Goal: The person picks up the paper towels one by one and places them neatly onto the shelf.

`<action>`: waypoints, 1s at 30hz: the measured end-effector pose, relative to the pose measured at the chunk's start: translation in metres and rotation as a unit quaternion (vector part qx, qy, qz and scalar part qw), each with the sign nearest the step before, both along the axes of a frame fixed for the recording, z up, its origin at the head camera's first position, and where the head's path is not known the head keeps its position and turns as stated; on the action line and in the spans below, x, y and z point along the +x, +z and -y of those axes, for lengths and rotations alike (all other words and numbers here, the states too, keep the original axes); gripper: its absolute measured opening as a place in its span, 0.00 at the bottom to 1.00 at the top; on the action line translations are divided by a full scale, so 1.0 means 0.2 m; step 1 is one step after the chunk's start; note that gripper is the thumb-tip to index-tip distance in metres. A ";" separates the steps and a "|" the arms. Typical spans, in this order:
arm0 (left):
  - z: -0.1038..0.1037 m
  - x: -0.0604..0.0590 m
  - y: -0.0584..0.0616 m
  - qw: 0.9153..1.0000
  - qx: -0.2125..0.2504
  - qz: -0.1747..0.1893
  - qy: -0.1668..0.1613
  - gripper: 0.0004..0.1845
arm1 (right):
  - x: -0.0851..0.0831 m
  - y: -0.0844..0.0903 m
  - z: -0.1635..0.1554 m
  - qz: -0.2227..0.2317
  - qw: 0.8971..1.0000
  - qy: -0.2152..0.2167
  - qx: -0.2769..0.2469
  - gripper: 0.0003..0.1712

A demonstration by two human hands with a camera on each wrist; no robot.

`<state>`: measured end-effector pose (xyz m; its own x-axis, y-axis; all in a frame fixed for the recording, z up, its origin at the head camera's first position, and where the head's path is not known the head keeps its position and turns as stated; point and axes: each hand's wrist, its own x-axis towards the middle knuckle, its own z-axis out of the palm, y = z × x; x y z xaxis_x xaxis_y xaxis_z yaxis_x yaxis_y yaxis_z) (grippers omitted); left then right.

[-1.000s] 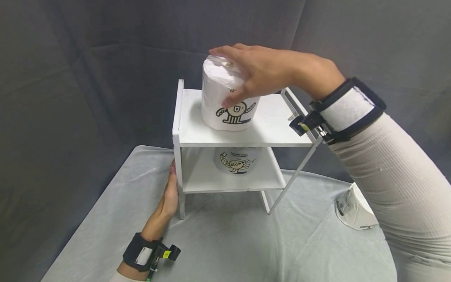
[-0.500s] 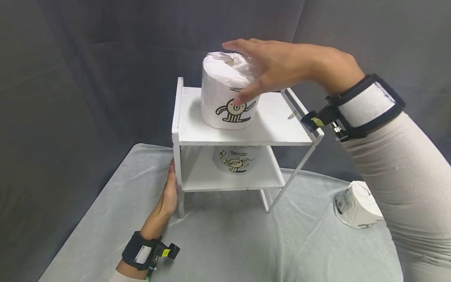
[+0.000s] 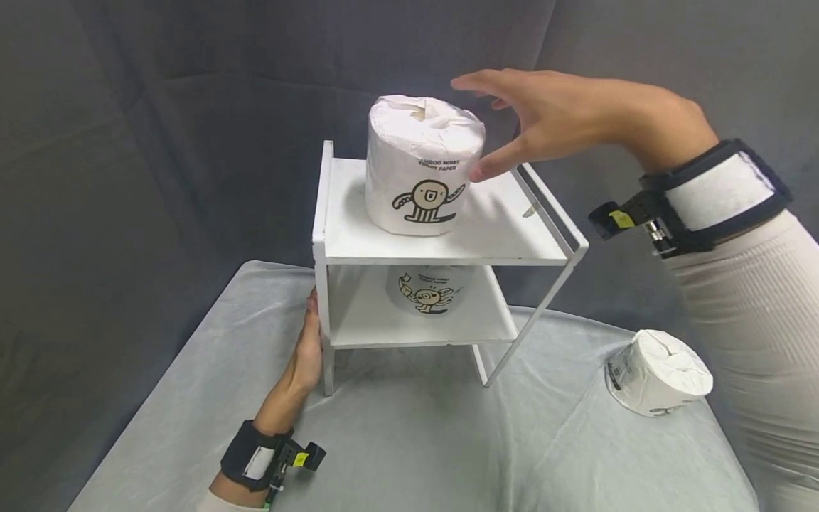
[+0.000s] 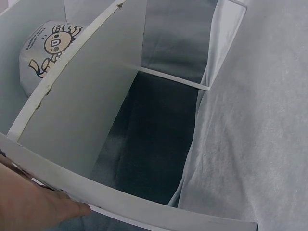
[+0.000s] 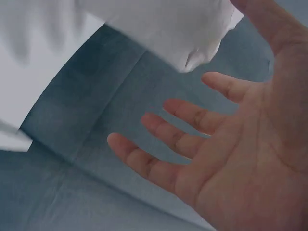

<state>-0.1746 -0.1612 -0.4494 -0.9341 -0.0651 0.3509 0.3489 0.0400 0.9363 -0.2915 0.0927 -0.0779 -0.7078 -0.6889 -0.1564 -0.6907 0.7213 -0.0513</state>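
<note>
Standing upright on the top shelf [image 3: 505, 226] of a white rack [image 3: 322, 213], the upper roll [image 3: 403, 171] showed its printed figure to the head camera. The right hand [image 3: 550, 117] hung just to its right, fingers and thumb spread apart, clasping nothing; the thumb's tip lined up with the roll's right edge, and whether it touched could not be told. The left hand [image 3: 308, 355] lay against the outer side of the rack's left leg, fingers pointing up along it. The lower roll [image 3: 427, 293] stood on the lower shelf [image 3: 486, 320], its top hidden by the shelf above. Well to the right, the third roll [image 3: 665, 377] stood on the cloth-covered table [image 3: 409, 441], apart from the rack. A dark curtain [image 3: 192, 142] hung behind.

From the left wrist, part of the left hand appeared at the lower left corner, just outside the rack's pale bar, with the lower roll's printed side visible further up.

From the right wrist, the right palm faced the camera, its fingers separated and slightly bent, below a blurred corner of white wrapping.
</note>
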 end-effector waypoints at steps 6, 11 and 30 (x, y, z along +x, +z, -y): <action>0.00 0.00 0.00 1.000 -0.005 0.004 -0.003 0.42 | -0.05 0.01 -0.14 -0.002 1.000 -0.028 0.002 0.68; 0.01 0.00 0.00 1.000 -0.004 0.005 -0.001 0.42 | -0.08 0.00 -0.25 0.015 0.998 -0.065 0.001 0.67; 0.01 0.01 0.01 1.000 0.005 0.005 -0.005 0.43 | -0.21 -0.09 -0.76 0.012 0.990 -0.135 0.032 0.64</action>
